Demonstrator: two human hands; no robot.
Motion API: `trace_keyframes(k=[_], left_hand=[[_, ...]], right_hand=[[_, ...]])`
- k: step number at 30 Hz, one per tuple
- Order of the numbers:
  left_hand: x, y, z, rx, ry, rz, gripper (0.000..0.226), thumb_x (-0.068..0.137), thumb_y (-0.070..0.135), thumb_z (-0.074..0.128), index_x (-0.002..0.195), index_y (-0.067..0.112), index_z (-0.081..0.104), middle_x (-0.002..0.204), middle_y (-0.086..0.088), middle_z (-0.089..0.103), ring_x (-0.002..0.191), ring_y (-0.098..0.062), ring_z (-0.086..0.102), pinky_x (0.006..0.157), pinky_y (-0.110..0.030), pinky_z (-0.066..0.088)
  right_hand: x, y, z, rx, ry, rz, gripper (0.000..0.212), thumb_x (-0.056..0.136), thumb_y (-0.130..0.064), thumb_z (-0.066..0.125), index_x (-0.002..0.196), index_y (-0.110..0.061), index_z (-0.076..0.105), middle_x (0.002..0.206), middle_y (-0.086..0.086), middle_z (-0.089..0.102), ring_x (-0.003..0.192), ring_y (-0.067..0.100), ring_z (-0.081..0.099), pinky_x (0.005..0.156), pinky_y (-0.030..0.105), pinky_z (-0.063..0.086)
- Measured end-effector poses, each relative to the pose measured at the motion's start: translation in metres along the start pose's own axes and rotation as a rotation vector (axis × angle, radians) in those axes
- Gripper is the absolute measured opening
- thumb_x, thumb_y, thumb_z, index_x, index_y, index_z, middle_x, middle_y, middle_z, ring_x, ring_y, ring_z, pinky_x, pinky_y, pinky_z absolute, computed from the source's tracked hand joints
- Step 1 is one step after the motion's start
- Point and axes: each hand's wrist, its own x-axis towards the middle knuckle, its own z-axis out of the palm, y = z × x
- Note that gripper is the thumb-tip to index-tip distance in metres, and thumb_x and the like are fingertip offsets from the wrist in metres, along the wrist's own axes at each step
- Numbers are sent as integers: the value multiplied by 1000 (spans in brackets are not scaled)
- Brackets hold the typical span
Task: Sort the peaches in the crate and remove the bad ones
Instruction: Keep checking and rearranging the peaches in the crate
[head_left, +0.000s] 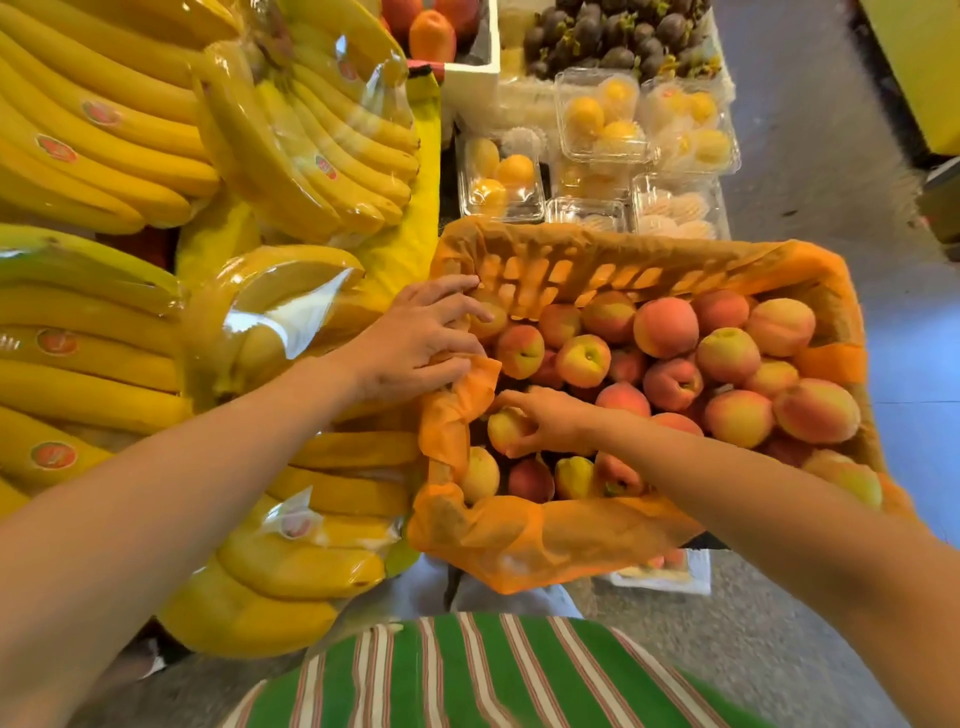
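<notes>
An orange-lined crate (561, 540) in front of me holds several red-and-yellow peaches (665, 322), piled higher on its right side. My right hand (550, 421) reaches in near the crate's left front and closes its fingers around a pale yellow peach (504, 428). My left hand (421, 338) rests at the crate's left edge, fingers spread over the orange liner (452, 410) and touching a peach (491, 317) in the far left corner. Below my right hand lie a few more peaches, one dark red (530, 480) and one yellowish (480, 475).
Bagged banana bunches (130, 171) fill the stand to the left, right against the crate. Clear plastic boxes of yellow fruit (602, 119) stand behind the crate, with dark mangosteens (618, 36) farther back. Grey floor lies to the right. A white tray (670, 574) sits under the crate's front.
</notes>
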Motion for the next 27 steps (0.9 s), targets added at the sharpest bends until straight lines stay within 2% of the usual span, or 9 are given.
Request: trace_keyframes(k=[4,6,10,13,16,19,22,24,27], left_hand=[[2,1,0,51,30,-20,40,83,51,39,96,32,72,126,8,57,140,-18,26,108,-40,11],[5,6,-3,100,71,-27,40,80,58,41,96,36,71,117,10,61,137,-19,32,107,-43,10],[19,24,-9,216,84,23,49,76,69,47,108,37,64,110,14,61,129,-17,41,105,-45,14],[28,40,-6,191,11,28,72,71,76,48,130,35,48,116,9,58,114,-13,50,100,-39,26],[35,48,-2,21,11,-25,85,67,78,54,137,31,41,123,3,57,108,-15,55,93,-37,43],[39,54,-2,-100,73,-46,73,67,77,57,124,33,50,118,7,61,105,-13,59,87,-41,49],[36,56,-5,-165,156,-91,58,70,70,57,108,27,59,100,6,66,88,-14,62,76,-32,51],[31,51,-7,-223,187,-140,53,71,69,58,102,26,63,94,6,67,84,-14,61,74,-33,51],[23,41,-5,-161,176,-200,61,66,74,55,105,29,64,100,5,64,98,-16,56,89,-36,41]], right_hand=[[-26,8,-23,333,-5,-59,56,82,-36,74,132,-32,48,123,1,52,100,14,52,84,27,44],[-43,11,-33,548,64,-65,57,79,-35,78,128,-36,50,122,3,51,107,18,54,91,31,48],[-67,8,-51,716,201,-66,68,73,-27,83,131,-26,47,131,-1,49,119,18,53,98,39,51],[-76,-1,-64,885,227,-90,60,77,-17,79,129,-21,49,127,4,55,113,20,59,95,35,52],[-81,-7,-71,1040,167,-91,53,79,-37,73,123,-14,55,118,21,62,99,28,62,97,42,49],[-81,-12,-73,1066,123,-133,52,91,-51,55,118,-6,59,101,22,63,91,30,61,95,42,48],[-77,-12,-67,1107,54,-87,62,99,-53,29,115,-1,60,103,20,66,96,33,64,90,37,51],[-72,-7,-56,938,27,-44,48,103,-40,35,119,-3,61,111,20,67,104,36,64,91,36,52],[-60,-6,-37,435,-83,-48,36,96,-24,57,128,-7,58,124,9,63,112,25,61,93,30,50]])
